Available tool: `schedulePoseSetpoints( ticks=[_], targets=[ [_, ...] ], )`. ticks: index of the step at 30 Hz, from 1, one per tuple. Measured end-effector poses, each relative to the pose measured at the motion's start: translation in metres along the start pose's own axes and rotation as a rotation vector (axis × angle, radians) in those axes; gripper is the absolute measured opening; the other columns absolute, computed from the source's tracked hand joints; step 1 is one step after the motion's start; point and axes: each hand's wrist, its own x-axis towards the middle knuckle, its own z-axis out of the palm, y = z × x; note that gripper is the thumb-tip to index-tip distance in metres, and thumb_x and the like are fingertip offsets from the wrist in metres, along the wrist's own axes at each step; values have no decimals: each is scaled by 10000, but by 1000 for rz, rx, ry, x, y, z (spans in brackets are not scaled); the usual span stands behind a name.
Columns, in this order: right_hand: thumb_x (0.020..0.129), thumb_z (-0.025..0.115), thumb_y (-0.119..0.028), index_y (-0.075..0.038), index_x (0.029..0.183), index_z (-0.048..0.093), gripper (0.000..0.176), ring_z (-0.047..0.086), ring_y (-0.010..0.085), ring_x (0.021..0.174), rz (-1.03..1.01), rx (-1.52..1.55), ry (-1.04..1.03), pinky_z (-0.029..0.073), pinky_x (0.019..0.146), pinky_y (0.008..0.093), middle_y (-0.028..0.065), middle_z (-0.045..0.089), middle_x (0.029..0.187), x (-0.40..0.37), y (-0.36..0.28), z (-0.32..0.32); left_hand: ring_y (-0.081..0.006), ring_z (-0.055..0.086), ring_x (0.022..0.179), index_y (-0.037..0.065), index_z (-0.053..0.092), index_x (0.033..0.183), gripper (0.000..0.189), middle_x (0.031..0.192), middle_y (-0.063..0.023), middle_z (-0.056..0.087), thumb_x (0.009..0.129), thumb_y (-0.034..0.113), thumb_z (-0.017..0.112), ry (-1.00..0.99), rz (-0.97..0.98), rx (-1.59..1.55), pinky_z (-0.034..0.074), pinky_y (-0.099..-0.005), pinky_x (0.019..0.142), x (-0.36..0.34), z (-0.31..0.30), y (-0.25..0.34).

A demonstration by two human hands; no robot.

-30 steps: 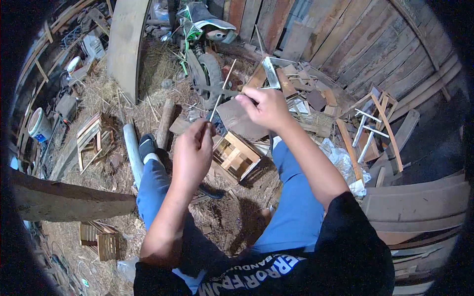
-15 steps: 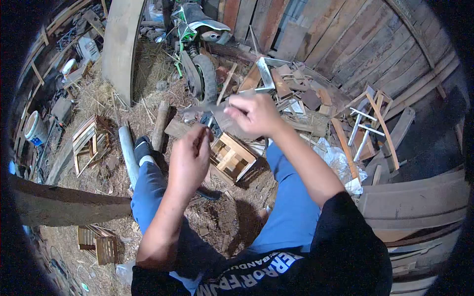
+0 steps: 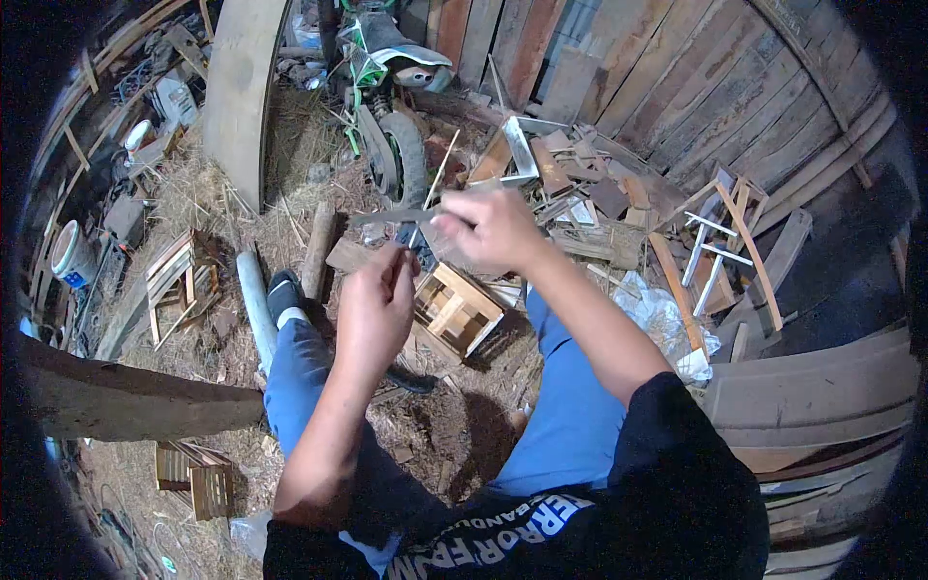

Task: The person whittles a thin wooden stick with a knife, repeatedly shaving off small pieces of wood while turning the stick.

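My right hand (image 3: 488, 227) is closed around the end of a flat grey blade (image 3: 394, 217), which points left above my other hand. My left hand (image 3: 375, 300) pinches a thin light stick (image 3: 415, 235) that stands up from its fingertips. Blade and stick appear to cross; whether they touch is unclear. Just beyond my hands, between my legs, a small slatted wooden crate (image 3: 458, 311) rests on the ground.
A motorbike (image 3: 391, 58) stands at the top. Scrap wood (image 3: 599, 184) lies at upper right beside a plastic bag (image 3: 652, 309). At left are a white bucket (image 3: 72, 253) and a slatted frame (image 3: 174, 280). Another crate (image 3: 211, 490) sits lower left; a beam (image 3: 145, 398) juts in.
The blade, blurred before, shows more clearly and lies nearly level above the stick. My right hand has shifted slightly, and the whole view has moved a little.
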Motion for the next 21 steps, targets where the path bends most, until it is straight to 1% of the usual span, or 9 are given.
schedulePoseSetpoints(
  ticks=[2, 3, 6, 7, 10, 14, 18, 19, 21],
  targets=[
    [955, 659, -422, -130, 837, 656, 315, 661, 380, 616, 101, 0, -33, 488, 554, 487, 144, 629, 625, 4, 24, 3, -116, 526, 688, -5, 604, 937, 139, 746, -41, 563, 1029, 83, 548, -13, -1, 28, 447, -293, 637, 1, -1, 2],
    [967, 644, -419, -127, 838, 655, 319, 668, 377, 630, 121, -41, -51, 493, 564, 489, 149, 634, 638, 7, 21, 1, -260, 638, 633, -43, 631, 957, 142, 734, -221, 635, 982, 87, 581, 10, 10, 11, 482, -376, 619, 5, -1, -1],
    [954, 668, -357, -81, 797, 594, 327, 618, 390, 611, 1, -72, 4, 454, 540, 476, 160, 575, 625, -1, -5, 1, -278, 676, 671, -41, 635, 963, 143, 752, -227, 648, 982, 88, 578, 79, 184, 44, 494, -390, 636, -1, -3, 3],
    [961, 661, -369, -88, 823, 617, 316, 617, 389, 612, -15, -62, -7, 459, 547, 480, 170, 572, 620, -3, -1, 2, -304, 690, 694, -41, 632, 965, 144, 773, -234, 655, 985, 90, 575, 25, 50, -25, 501, -406, 647, -1, 4, -8],
    [962, 656, -356, -115, 845, 658, 268, 626, 376, 615, 373, 30, 47, 476, 562, 489, 164, 591, 641, 10, 39, -6, -333, 671, 663, -43, 622, 964, 155, 764, -250, 630, 992, 101, 572, -2, 99, 38, 495, -407, 630, -3, 7, -14],
    [1002, 608, -363, -63, 905, 666, 321, 641, 379, 653, -99, -81, 24, 479, 585, 462, 171, 624, 693, -11, 25, 6, -301, 621, 616, -39, 616, 956, 155, 736, -234, 611, 996, 103, 569, -16, 40, -43, 473, -395, 608, -6, 5, -9],
    [966, 651, -317, -93, 880, 675, 241, 655, 363, 670, 400, 38, -21, 499, 606, 465, 143, 644, 724, 6, 44, -7, -235, 563, 584, -35, 611, 942, 153, 702, -193, 597, 1004, 93, 555, -37, 46, -34, 452, -379, 587, -13, 0, -3],
    [963, 652, -303, -93, 876, 674, 228, 642, 365, 662, 424, 27, -33, 494, 601, 456, 142, 633, 715, 7, 43, -8, -216, 550, 578, -36, 609, 938, 155, 691, -182, 592, 1006, 90, 551, -34, 64, -40, 446, -374, 582, -13, 0, 0],
    [981, 629, -371, -92, 849, 658, 309, 647, 385, 637, 129, 23, -12, 486, 581, 485, 168, 625, 669, -9, 18, 1, -192, 546, 583, -38, 607, 933, 176, 677, -161, 583, 1020, 97, 535, -69, -6, -84, 442, -364, 579, -10, 0, -2]
  ],
)
